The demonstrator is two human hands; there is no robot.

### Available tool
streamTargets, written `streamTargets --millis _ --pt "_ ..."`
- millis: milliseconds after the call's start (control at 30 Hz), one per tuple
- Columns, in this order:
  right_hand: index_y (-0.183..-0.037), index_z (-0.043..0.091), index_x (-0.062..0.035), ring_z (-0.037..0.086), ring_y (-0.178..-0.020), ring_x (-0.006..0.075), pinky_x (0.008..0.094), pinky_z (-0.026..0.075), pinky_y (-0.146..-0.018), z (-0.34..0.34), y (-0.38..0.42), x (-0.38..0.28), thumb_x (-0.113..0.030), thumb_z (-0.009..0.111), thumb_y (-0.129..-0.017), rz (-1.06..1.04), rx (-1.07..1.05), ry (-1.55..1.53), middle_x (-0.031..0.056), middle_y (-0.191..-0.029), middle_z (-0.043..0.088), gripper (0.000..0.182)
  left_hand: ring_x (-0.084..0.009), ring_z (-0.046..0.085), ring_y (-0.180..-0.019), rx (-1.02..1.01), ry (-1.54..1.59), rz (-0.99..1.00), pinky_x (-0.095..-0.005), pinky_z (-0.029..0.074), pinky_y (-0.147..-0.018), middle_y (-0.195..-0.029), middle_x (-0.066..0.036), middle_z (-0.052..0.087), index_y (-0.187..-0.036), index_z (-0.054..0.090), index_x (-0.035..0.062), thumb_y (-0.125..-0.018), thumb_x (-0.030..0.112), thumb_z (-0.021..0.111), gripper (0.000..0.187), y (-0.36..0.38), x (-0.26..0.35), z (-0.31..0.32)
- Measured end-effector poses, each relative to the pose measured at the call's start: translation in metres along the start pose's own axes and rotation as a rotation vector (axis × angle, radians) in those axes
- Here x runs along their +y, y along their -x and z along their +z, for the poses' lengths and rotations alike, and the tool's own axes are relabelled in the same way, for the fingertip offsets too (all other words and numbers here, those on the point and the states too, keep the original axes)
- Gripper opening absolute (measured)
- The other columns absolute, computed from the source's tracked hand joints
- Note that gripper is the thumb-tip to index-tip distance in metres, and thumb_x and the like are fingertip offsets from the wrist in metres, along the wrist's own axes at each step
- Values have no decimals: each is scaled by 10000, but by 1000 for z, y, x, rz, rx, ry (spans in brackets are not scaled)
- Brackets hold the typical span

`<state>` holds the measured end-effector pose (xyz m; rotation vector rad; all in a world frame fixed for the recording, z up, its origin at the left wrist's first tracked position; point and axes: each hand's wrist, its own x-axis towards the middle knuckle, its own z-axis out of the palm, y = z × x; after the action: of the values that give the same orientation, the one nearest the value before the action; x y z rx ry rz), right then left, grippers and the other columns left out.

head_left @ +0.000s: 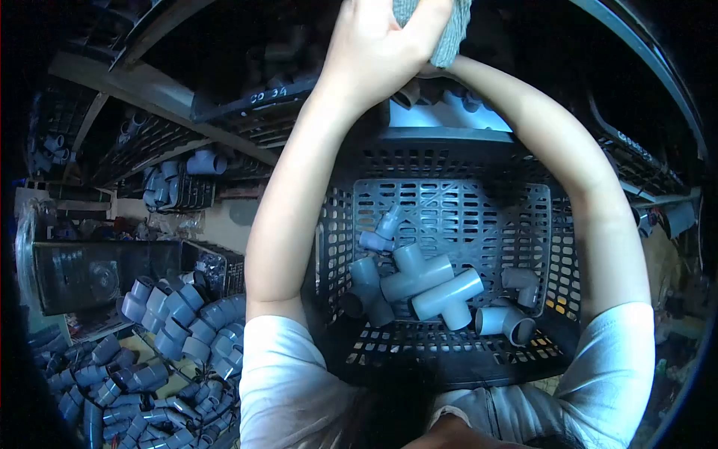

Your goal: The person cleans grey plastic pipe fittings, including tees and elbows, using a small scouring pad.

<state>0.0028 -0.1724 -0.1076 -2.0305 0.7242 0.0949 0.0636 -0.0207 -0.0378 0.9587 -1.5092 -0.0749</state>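
Observation:
Both my arms are raised over a black crate, and my hands meet at the top edge of the view. My left hand point(389, 37) is bare and closed on a grey knitted glove point(452, 34), thumb lying across the fabric. The upper part of the glove is cut off by the frame. Behind the left hand and the glove, only a sliver of my right hand point(431, 71) shows; its fingers are hidden. Below, the black crate point(449, 135) contains several grey pipe fittings, among them tees point(416, 275) and elbows point(521, 284).
At left, a large heap of grey pipe fittings point(179, 322) lies beside a dark bin point(97, 273). Black slatted racks point(247, 112) with more fittings stand ahead and to the left. A smaller crate of fittings point(187, 187) sits below the left rack.

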Motion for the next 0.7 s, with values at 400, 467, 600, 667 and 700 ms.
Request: streamTargets --millis 400,467,600,667,700 --pt "-1371 553 12 669 -1100 218 337 537 -960 -15 168 -5 -472 559 -1008 -412 307 -615 166 -1219 653 605 -156 596 -1149 -98 134 -703 -309 457 -990 -1242 -86 624 -1387 533 52 -1026 400 582 504 10 20 -5" --pt "-1367 549 17 695 -1016 194 344 555 -933 -8 189 -6 -451 629 -981 -366 391 -415 148 -1137 697 612 -140 602 -1133 -169 313 -741 -317 471 -981 -1241 -73 627 -1381 543 61 -1032 449 556 522 13 23 6" --pt "-1249 644 -11 704 -872 129 284 549 -805 -5 205 7 -410 729 -927 -396 530 -335 88 -950 745 520 -255 515 -1309 -438 32 -643 -438 448 -1059 -1484 -147 464 -1538 350 67 -971 570 588 795 28 43 23" --pt "-1119 717 -53 646 -812 88 247 491 -730 -8 210 13 -381 712 -934 -382 517 -282 53 -941 719 377 -233 545 -1278 -403 -144 -413 -423 453 -1056 -1466 -159 506 -1522 385 39 -969 432 647 727 41 46 31" --pt "-1119 717 -53 646 -812 88 247 491 -730 -11 211 18 -381 712 -934 -379 513 -287 53 -941 719 377 -233 545 -1278 -406 -145 -419 -423 453 -1056 -1466 -159 506 -1522 385 39 -969 432 647 727 39 45 31"
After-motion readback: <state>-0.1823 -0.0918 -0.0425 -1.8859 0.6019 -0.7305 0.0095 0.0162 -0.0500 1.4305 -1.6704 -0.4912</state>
